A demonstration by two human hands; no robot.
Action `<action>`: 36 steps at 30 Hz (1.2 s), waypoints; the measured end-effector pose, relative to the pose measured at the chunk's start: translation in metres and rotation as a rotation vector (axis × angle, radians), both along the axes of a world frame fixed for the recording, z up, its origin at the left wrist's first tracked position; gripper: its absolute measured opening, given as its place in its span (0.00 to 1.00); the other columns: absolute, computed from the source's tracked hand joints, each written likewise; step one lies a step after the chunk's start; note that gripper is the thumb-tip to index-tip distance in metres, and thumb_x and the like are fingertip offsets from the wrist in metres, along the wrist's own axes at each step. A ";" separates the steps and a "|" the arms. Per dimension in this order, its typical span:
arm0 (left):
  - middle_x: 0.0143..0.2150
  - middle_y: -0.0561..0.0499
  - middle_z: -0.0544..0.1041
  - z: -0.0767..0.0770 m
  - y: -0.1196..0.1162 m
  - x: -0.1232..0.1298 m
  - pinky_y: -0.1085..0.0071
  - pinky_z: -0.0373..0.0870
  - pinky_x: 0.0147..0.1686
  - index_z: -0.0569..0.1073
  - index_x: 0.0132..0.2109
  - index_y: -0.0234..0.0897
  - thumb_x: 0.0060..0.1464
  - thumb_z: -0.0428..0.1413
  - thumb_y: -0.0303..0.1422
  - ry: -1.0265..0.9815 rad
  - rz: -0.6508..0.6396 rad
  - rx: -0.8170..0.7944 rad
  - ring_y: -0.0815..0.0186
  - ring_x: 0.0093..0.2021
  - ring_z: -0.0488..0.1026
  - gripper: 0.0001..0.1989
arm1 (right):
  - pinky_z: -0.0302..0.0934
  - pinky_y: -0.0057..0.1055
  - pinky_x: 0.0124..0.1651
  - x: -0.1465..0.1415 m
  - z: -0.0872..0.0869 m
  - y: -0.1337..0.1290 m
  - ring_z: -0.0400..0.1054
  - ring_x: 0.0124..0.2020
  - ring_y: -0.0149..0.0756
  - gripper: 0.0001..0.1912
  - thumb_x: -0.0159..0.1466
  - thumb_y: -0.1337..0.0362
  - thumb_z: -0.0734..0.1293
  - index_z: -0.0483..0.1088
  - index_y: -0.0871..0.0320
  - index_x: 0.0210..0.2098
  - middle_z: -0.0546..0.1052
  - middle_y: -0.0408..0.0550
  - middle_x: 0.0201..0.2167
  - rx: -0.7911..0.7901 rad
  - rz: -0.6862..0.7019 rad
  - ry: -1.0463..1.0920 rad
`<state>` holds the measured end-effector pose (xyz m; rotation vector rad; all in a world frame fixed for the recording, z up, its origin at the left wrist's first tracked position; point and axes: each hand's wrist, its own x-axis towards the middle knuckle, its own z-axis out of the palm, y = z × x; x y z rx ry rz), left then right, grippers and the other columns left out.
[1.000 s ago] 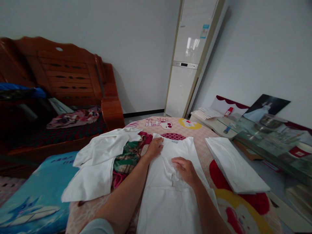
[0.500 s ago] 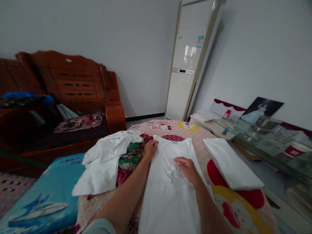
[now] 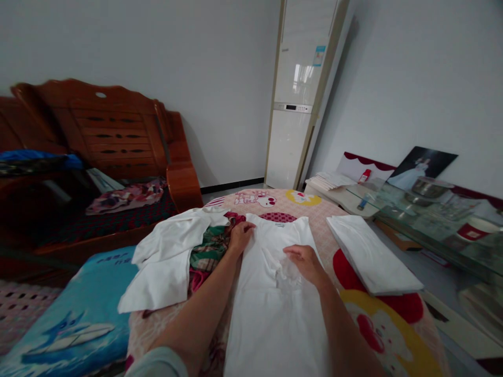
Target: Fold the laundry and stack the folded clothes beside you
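Observation:
A white T-shirt (image 3: 271, 324) lies lengthwise in front of me, its neckline and small label at the far end and creases across its middle. At its left shoulder edge, the fingers of my left hand (image 3: 241, 236) are bent and pinch the cloth. My right hand (image 3: 307, 263) is over the right half of the shirt, fingers stretched out beside the creases; whether it touches the cloth is hard to tell. Left of the shirt lie another white garment (image 3: 161, 283) and a crumpled green and red patterned cloth (image 3: 210, 251). A folded white garment (image 3: 369, 256) lies on the right.
Everything rests on a round table with a pink cartoon-print cover (image 3: 396, 335). A glass-topped cabinet (image 3: 420, 225) with bowls and a photo stands close on the right. A wooden sofa (image 3: 113, 141) and a blue printed cushion (image 3: 86, 309) are at left; a tall air conditioner (image 3: 291, 141) stands behind.
The view has shifted slightly. Both hands stay at nearly the same spots on the T-shirt, and the garments around it have not moved.

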<state>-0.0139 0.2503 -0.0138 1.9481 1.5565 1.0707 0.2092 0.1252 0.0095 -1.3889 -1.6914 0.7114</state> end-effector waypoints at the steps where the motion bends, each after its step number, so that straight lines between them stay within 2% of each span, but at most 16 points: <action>1: 0.39 0.48 0.80 0.004 -0.005 0.000 0.71 0.70 0.45 0.78 0.38 0.34 0.52 0.53 0.24 0.002 -0.022 0.000 0.65 0.39 0.76 0.10 | 0.68 0.35 0.41 0.005 0.007 -0.002 0.75 0.37 0.41 0.15 0.58 0.63 0.62 0.78 0.59 0.38 0.81 0.51 0.36 -0.003 -0.008 -0.035; 5: 0.34 0.50 0.80 0.024 -0.039 -0.001 0.75 0.68 0.37 0.78 0.37 0.35 0.54 0.53 0.30 0.051 -0.230 -0.019 0.68 0.35 0.75 0.09 | 0.64 0.31 0.36 0.024 0.036 -0.024 0.73 0.32 0.39 0.11 0.54 0.68 0.63 0.78 0.59 0.30 0.80 0.49 0.29 -0.050 -0.045 -0.310; 7: 0.32 0.52 0.79 0.035 -0.063 -0.002 0.76 0.66 0.34 0.78 0.35 0.35 0.54 0.53 0.32 0.119 -0.381 -0.054 0.68 0.32 0.73 0.09 | 0.61 0.29 0.34 0.031 0.041 -0.040 0.72 0.30 0.37 0.10 0.53 0.71 0.63 0.76 0.59 0.26 0.79 0.48 0.26 -0.106 -0.044 -0.442; 9: 0.29 0.53 0.78 0.043 -0.086 -0.004 0.77 0.64 0.31 0.78 0.33 0.35 0.54 0.53 0.32 0.203 -0.532 -0.112 0.69 0.30 0.72 0.09 | 0.60 0.27 0.35 0.036 0.038 -0.056 0.71 0.31 0.36 0.09 0.52 0.73 0.63 0.76 0.59 0.27 0.78 0.48 0.27 -0.153 -0.040 -0.521; 12: 0.30 0.53 0.78 0.047 -0.115 -0.006 0.77 0.63 0.30 0.78 0.34 0.37 0.52 0.54 0.32 0.310 -0.681 -0.206 0.68 0.30 0.73 0.07 | 0.60 0.29 0.42 0.039 0.020 -0.075 0.71 0.38 0.37 0.13 0.50 0.74 0.65 0.75 0.59 0.34 0.78 0.50 0.35 -0.174 -0.057 -0.608; 15: 0.33 0.52 0.79 0.043 -0.132 -0.007 0.76 0.64 0.32 0.77 0.37 0.38 0.49 0.57 0.33 0.418 -0.677 -0.225 0.66 0.33 0.74 0.08 | 0.58 0.31 0.49 0.038 0.005 -0.085 0.69 0.44 0.39 0.17 0.50 0.74 0.66 0.74 0.59 0.40 0.77 0.51 0.41 -0.154 -0.055 -0.701; 17: 0.36 0.51 0.79 0.039 -0.136 -0.007 0.74 0.64 0.33 0.77 0.40 0.39 0.47 0.59 0.34 0.478 -0.636 -0.195 0.64 0.36 0.74 0.10 | 0.57 0.32 0.49 0.035 0.002 -0.087 0.68 0.45 0.39 0.17 0.50 0.73 0.67 0.73 0.59 0.40 0.76 0.51 0.41 -0.158 -0.062 -0.745; 21: 0.39 0.50 0.79 0.031 -0.135 -0.004 0.72 0.64 0.35 0.76 0.42 0.41 0.44 0.61 0.36 0.563 -0.606 -0.166 0.61 0.39 0.75 0.15 | 0.56 0.30 0.44 0.030 0.010 -0.083 0.69 0.41 0.39 0.15 0.50 0.71 0.70 0.73 0.58 0.38 0.77 0.50 0.39 -0.196 -0.094 -0.801; 25: 0.38 0.48 0.79 0.033 -0.131 0.000 0.71 0.64 0.35 0.77 0.39 0.40 0.44 0.61 0.38 0.636 -0.609 -0.205 0.58 0.39 0.75 0.13 | 0.54 0.28 0.35 0.029 0.017 -0.077 0.68 0.34 0.36 0.10 0.48 0.68 0.72 0.73 0.58 0.32 0.76 0.47 0.33 -0.262 -0.093 -0.799; 29: 0.38 0.49 0.79 0.041 -0.134 -0.002 0.72 0.63 0.35 0.77 0.39 0.39 0.47 0.58 0.35 0.583 -0.668 -0.239 0.60 0.39 0.74 0.11 | 0.54 0.27 0.33 0.031 0.015 -0.079 0.68 0.32 0.35 0.06 0.48 0.69 0.69 0.73 0.58 0.27 0.76 0.47 0.31 -0.285 -0.061 -0.761; 32: 0.37 0.51 0.79 0.052 -0.139 -0.007 0.73 0.63 0.34 0.76 0.39 0.39 0.47 0.57 0.32 0.489 -0.726 -0.253 0.63 0.38 0.74 0.09 | 0.56 0.27 0.38 0.037 0.017 -0.086 0.69 0.37 0.37 0.11 0.48 0.72 0.66 0.75 0.58 0.32 0.77 0.49 0.35 -0.192 -0.089 -0.692; 36: 0.36 0.53 0.78 0.077 -0.139 -0.013 0.74 0.63 0.35 0.75 0.38 0.40 0.48 0.56 0.30 0.395 -0.732 -0.219 0.64 0.38 0.73 0.08 | 0.56 0.28 0.38 0.045 0.037 -0.088 0.69 0.36 0.38 0.10 0.49 0.71 0.64 0.75 0.56 0.29 0.78 0.47 0.31 -0.156 -0.068 -0.652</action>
